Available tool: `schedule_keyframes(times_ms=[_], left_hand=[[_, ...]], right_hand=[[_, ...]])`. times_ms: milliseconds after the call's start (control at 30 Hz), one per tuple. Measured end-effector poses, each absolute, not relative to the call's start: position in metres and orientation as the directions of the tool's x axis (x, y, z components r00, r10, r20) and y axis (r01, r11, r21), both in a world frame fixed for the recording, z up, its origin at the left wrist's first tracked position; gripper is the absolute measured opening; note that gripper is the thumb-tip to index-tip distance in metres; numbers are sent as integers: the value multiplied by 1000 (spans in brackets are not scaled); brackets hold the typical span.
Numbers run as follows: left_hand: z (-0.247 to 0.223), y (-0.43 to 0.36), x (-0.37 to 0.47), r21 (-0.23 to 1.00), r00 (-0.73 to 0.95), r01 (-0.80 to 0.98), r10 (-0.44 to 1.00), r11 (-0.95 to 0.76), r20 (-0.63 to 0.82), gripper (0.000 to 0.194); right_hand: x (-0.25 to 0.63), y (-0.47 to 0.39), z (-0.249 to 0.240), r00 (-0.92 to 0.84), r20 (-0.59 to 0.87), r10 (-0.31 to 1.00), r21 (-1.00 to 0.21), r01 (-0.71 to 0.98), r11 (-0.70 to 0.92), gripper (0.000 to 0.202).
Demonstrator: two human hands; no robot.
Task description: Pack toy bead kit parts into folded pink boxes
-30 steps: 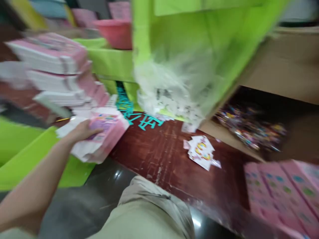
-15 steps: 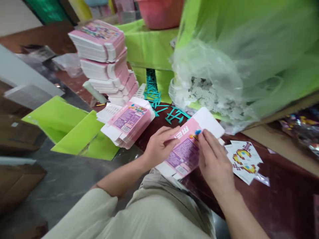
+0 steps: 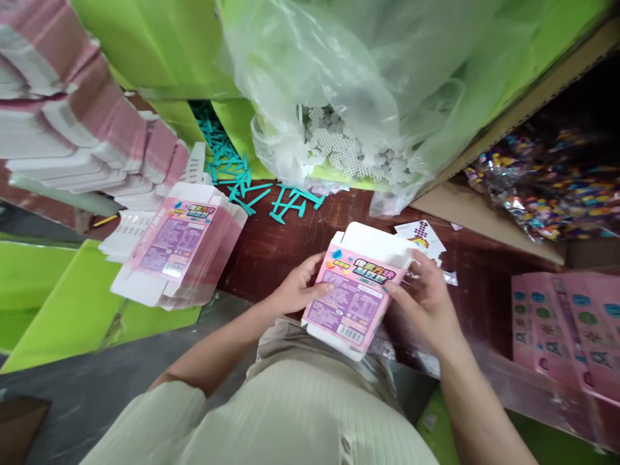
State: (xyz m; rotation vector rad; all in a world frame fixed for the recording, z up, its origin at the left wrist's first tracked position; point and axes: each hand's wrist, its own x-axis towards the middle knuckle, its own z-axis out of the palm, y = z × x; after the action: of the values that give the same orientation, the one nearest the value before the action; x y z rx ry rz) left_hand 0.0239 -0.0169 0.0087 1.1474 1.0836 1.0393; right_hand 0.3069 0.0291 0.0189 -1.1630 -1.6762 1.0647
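I hold a pink printed carton (image 3: 356, 290) between both hands, above my lap at the near edge of a dark red table (image 3: 290, 248). My left hand (image 3: 295, 290) grips its left side, my right hand (image 3: 426, 303) its right side near the top flap. The carton's white top flap stands open. To the left lies a leaning stack of flat pink cartons (image 3: 177, 248). A taller pile of the same flat cartons (image 3: 68, 123) rises at the far left.
A clear plastic bag of white grid pieces (image 3: 349, 142) sits behind the carton, with teal plastic pieces (image 3: 256, 190) beside it. A printed leaflet (image 3: 421, 236) lies on the table. Assembled pink boxes (image 3: 566, 323) stand at right, a box of colourful packets (image 3: 547, 181) above them. Green sheets (image 3: 62, 303) lie left.
My left hand took a carton from the stack and brought it to the table edge, where my right hand joined. The carton has turned more upright in my hands; the view tilted down.
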Motion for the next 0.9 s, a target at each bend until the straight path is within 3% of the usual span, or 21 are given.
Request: schedule_keyframes(times_ms=[67, 100, 133, 200, 267, 333, 400, 500, 600, 733, 900], left_hand=[[4, -11, 21, 988, 288, -114, 955, 105, -69, 103], [3, -8, 20, 988, 350, -106, 935, 108, -65, 107], [4, -5, 20, 990, 402, -84, 913, 115, -72, 103], [7, 2, 20, 994, 444, -35, 892, 108, -81, 76], [11, 8, 23, 998, 371, 26, 927, 48, -55, 39], [15, 14, 28, 995, 229, 99, 973, -21, -2, 25], [19, 17, 33, 993, 129, 111, 992, -29, 14, 25], [26, 19, 38, 998, 135, 62, 990, 22, -30, 30], [36, 22, 41, 992, 192, 105, 977, 75, -94, 24], [47, 28, 48, 974, 137, 167, 975, 151, -175, 21], [51, 21, 49, 977, 192, 178, 970, 115, -149, 26]], right_hand=[[315, 25, 3, -296, 20, 955, -991, 124, 59, 68], [319, 25, -1, -314, -28, 949, -994, 108, 7, 63], [323, 24, -1, -348, -66, 935, -992, 127, -23, 58], [331, 26, 3, -416, -89, 905, -981, 195, -7, 42], [335, 28, 9, -451, -34, 892, -966, 245, 87, 28], [335, 30, 11, -405, 60, 913, -944, 274, 184, 23], [332, 30, 9, -308, 121, 944, -939, 274, 210, 28], [326, 30, 8, -256, 112, 960, -955, 240, 175, 38], [322, 36, 18, -326, 36, 945, -963, 240, 119, 25], [316, 47, 34, -219, -113, 969, -966, 254, -55, 26], [322, 50, 37, -265, -156, 952, -963, 255, -87, 27]])
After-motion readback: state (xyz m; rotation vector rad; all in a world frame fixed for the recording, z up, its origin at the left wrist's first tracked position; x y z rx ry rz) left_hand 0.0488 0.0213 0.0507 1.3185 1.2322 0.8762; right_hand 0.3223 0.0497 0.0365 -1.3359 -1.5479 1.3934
